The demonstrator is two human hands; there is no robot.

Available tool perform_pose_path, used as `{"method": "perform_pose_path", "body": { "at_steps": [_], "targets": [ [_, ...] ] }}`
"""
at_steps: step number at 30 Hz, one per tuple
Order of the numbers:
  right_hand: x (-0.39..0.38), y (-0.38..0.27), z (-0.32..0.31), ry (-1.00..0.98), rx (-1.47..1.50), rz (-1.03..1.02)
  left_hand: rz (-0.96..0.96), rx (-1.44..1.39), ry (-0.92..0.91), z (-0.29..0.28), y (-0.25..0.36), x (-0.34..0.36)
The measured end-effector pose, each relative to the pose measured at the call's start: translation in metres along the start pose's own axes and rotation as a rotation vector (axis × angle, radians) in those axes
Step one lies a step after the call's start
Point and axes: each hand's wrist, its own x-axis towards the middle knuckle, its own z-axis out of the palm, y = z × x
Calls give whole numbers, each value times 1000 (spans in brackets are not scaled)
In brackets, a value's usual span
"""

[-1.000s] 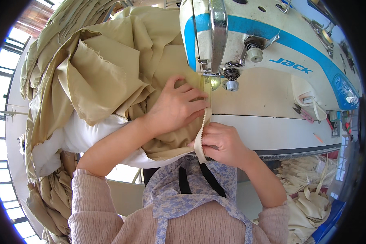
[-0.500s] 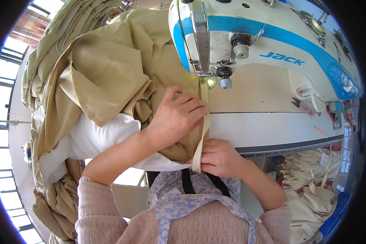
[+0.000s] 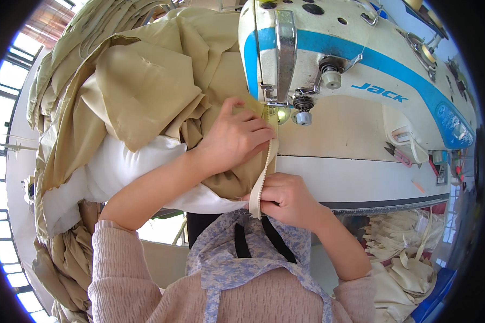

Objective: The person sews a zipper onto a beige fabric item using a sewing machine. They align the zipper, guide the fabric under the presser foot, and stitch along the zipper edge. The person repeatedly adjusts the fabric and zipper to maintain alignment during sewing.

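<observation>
A cream zipper tape with a toothed edge runs from under the needle area of a white and blue sewing machine toward me, along the edge of khaki fabric. My left hand rests on the fabric just in front of the presser foot. Its index finger is lifted apart and the other fingertips reach the zipper; the thumb is hidden. Nearer to me, closed fingers of my right hand hold the zipper tape close to its loose lower end. White cloth lies beneath the khaki fabric and under my left forearm.
Khaki fabric layers are heaped at the far left. A ruler strip follows the table's near edge. Pink-handled snips and an orange piece lie on the right of the table. Cream cloth pieces are piled below right.
Both hands have moved a little farther forward, closer to the presser foot, and the zipper's lower end has come along. The whole view has shifted slightly.
</observation>
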Motion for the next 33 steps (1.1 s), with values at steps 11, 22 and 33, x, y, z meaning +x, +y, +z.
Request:
{"method": "perform_pose_path", "body": {
  "at_steps": [11, 22, 33],
  "targets": [
    [-7, -26, -14, 431, -235, 5, -149, 318, 85, -125, -23, -44],
    [67, -81, 54, -12, 174, 115, -859, -384, 498, -225, 49, -161],
    [97, -41, 117, 383, 15, 82, -1765, 129, 423, -247, 52, -435]
  ]
}}
